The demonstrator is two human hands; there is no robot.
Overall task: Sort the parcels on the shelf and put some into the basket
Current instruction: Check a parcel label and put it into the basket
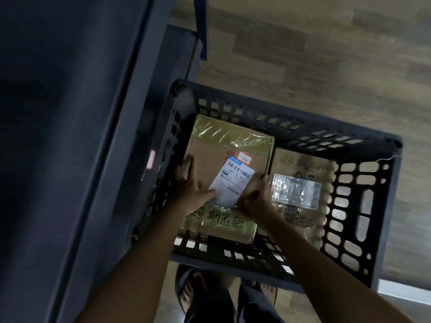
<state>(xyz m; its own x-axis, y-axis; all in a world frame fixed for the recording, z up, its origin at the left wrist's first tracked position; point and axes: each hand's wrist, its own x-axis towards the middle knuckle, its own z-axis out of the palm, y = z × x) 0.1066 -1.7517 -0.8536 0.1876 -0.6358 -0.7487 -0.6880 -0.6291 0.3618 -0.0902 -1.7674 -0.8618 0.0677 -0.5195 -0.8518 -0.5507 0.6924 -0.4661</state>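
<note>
Left hand (189,183) presses flat against a taped parcel (224,145) inside the basket (363,145). Right hand (255,197) grips its 3 o'clock edge.

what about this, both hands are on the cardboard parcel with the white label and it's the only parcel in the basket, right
Not the only one: the head view shows a second cardboard parcel lying to its right in the basket. The rest holds: left hand and right hand are both on the parcel with the white label.
</note>
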